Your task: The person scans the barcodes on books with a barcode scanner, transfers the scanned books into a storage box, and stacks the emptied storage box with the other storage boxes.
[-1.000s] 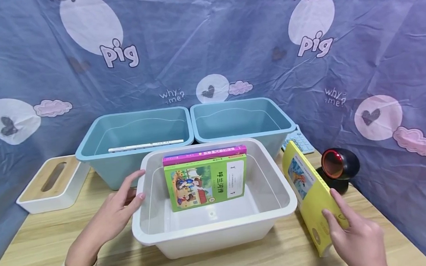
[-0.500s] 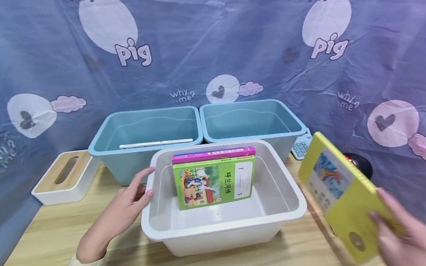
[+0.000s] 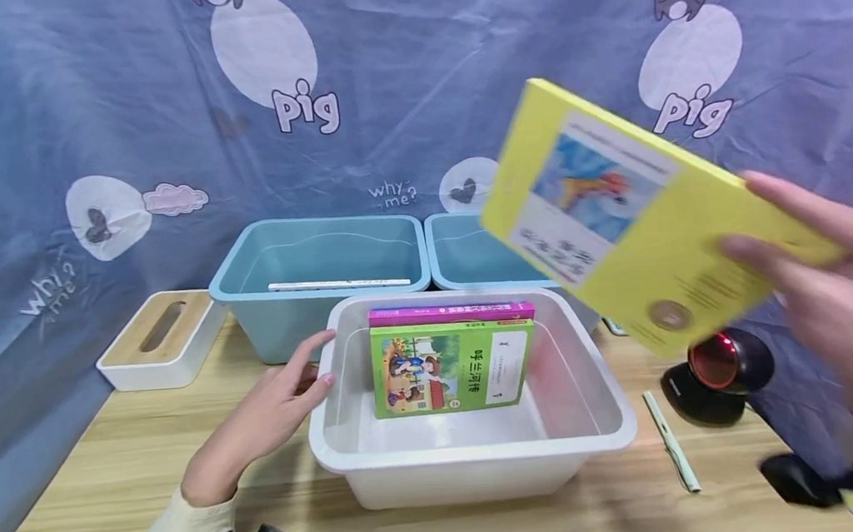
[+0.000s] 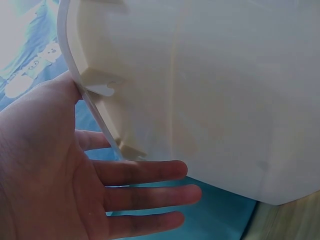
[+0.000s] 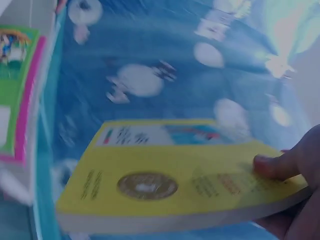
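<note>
My right hand (image 3: 834, 284) grips one end of a yellow paperback book (image 3: 664, 222), raised above the right side of the table. In the right wrist view the thumb lies on the book's yellow cover (image 5: 220, 170). My left hand (image 3: 272, 412) touches the left rim of a white plastic bin (image 3: 480, 462). In the left wrist view, thumb and index finger reach the rim, while the other fingers (image 4: 150, 199) extend straight below it. Inside the bin, a green book (image 3: 446, 373) stands upright before a purple book (image 3: 449, 314).
Behind the white bin are two blue bins (image 3: 320, 249), the left one containing a thin white item (image 3: 338, 285). A wood-topped tissue box (image 3: 162, 341) stands at left. On the right lie a black device with a red lens (image 3: 716, 373) and a pale green pen (image 3: 671, 443).
The yellow book has risen from the table's right side, swinging up and left in my right hand and uncovering the pen. My left hand stays at the bin's rim. The head view has shifted right.
</note>
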`<state>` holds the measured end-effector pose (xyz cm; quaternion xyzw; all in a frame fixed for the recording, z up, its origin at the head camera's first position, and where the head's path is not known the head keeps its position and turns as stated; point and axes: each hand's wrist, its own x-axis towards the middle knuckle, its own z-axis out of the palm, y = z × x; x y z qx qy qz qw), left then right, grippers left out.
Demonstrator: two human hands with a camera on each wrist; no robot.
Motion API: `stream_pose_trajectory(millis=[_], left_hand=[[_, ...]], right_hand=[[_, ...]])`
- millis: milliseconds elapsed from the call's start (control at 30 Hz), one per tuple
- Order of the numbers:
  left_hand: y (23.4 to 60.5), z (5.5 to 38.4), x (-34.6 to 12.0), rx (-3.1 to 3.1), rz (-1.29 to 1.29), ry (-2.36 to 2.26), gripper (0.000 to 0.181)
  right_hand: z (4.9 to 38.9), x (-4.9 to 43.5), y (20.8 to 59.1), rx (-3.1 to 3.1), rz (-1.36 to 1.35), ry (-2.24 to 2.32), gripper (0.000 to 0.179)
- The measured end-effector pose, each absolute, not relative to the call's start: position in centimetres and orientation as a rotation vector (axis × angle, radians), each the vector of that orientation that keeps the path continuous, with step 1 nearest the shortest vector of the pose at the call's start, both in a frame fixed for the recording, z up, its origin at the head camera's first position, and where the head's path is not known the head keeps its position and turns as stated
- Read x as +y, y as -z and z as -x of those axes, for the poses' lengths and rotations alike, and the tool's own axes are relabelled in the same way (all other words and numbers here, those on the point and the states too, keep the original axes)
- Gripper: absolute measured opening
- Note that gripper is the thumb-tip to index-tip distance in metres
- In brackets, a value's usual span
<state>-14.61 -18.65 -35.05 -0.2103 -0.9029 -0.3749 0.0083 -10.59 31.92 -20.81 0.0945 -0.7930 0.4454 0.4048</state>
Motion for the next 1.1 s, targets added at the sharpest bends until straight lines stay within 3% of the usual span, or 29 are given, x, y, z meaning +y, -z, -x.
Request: stream_pose_trajectory(millis=[33, 233, 567, 800, 1100], left_hand=[[35.0, 14.6, -18.6, -2.825, 0.655, 1.173, 0.055], [35.1, 14.7, -18.7, -2.830, 0.659, 1.185, 0.056], [35.0, 14.9, -18.7, -2.824, 0.663, 1.219, 0.056], [35.3, 15.0, -18.7, -2.810, 0.698, 1.219, 0.055], [35.2, 15.1, -18.9, -2.821, 0.665, 1.218, 0.055]], right_hand=[[10.6, 27.7, 18.9, -1.964, -0.295, -1.185, 0.051], [18.3, 19.3, 17.1, -1.860, -0.755, -1.432, 0.046], [28.4, 8.8, 19.3, -2.082, -0.901, -1.586, 0.045], [31.3, 4.8, 22.1, -2.215, -0.841, -1.637, 0.047], [31.7, 3.1, 26.0, -2.438, -0.940, -1.643, 0.046]])
